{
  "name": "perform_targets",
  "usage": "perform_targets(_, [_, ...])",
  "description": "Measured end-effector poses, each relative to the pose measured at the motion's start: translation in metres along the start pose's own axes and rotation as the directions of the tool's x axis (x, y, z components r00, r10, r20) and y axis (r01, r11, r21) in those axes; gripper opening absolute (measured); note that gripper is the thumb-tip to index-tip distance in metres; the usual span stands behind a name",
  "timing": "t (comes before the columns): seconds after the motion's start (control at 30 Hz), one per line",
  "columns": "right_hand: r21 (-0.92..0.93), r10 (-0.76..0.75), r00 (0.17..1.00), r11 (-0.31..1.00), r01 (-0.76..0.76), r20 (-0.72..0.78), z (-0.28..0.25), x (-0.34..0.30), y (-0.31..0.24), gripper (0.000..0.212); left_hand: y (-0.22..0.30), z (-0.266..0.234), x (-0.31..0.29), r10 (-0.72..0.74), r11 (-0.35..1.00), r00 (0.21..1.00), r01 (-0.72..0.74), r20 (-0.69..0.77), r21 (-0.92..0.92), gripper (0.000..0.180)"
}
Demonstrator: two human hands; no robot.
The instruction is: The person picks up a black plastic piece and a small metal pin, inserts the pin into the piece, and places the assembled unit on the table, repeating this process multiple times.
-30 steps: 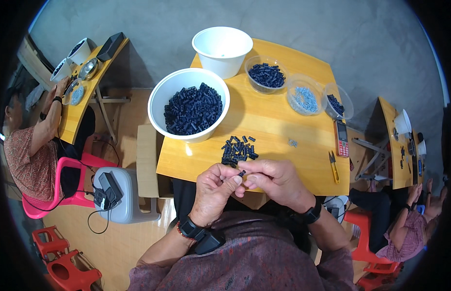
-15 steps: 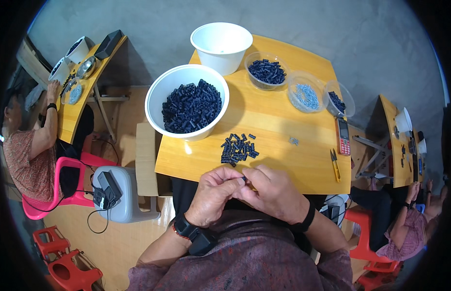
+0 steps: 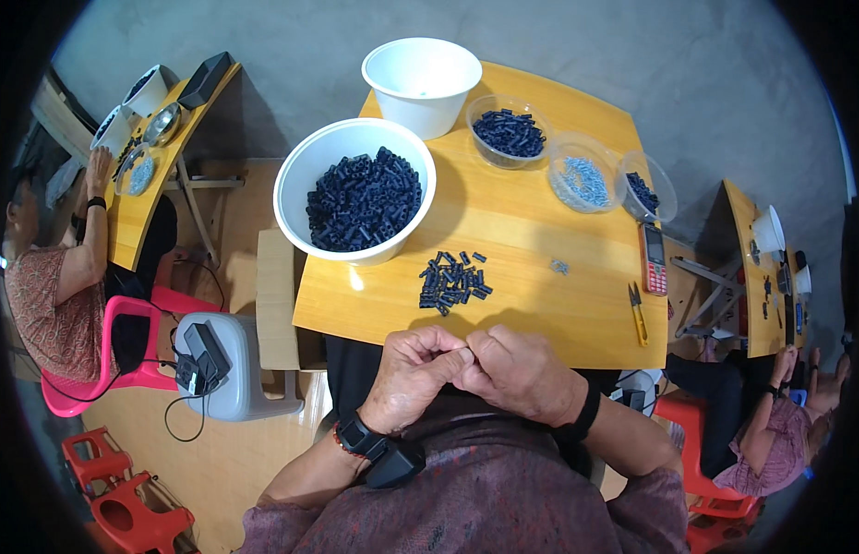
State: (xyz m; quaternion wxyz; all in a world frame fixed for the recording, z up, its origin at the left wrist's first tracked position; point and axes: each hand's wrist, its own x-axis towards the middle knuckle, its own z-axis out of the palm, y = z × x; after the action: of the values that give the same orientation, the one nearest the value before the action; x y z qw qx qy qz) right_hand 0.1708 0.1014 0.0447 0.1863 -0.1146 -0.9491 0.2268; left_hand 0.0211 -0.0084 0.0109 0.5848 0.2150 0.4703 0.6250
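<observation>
My left hand [image 3: 413,374] and my right hand [image 3: 520,371] meet at the table's near edge, fingertips pinched against each other. Whatever they hold between them is hidden by the fingers. Just beyond my hands lies a loose pile of small black tubular parts [image 3: 450,283]. To its right rests a tiny cluster of silvery pieces [image 3: 560,266]. A large white bowl [image 3: 295,222] heaped with similar black parts stands beyond the pile on the left.
Behind stands a second white bowl [image 3: 422,57]. Clear tubs hold black parts [image 3: 508,134], silvery-blue pieces [image 3: 584,180] and more black parts [image 3: 643,194]. A red phone [image 3: 654,258] and yellow-handled snips [image 3: 639,316] lie right. People work at side tables [image 3: 138,222].
My right hand has turned slightly and closed in against the left fingertips. The dark piece that showed between the fingers is now hidden.
</observation>
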Motion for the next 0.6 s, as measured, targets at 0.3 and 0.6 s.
perform_targets(0.3, [0.497,0.284,0.958,0.827,-0.261,0.029,0.009,0.004,0.003,0.016,0.021,-0.014,0.000,0.425,0.868,0.886,-0.340,-0.186,0.362,0.008])
perform_targets(0.6, [-0.001,0.158,0.974,0.987,-0.160,-0.163,0.012,0.011,0.041,0.007,0.038,-0.130,0.020,0.552,0.786,0.271,-0.484,-0.789,0.385,0.016])
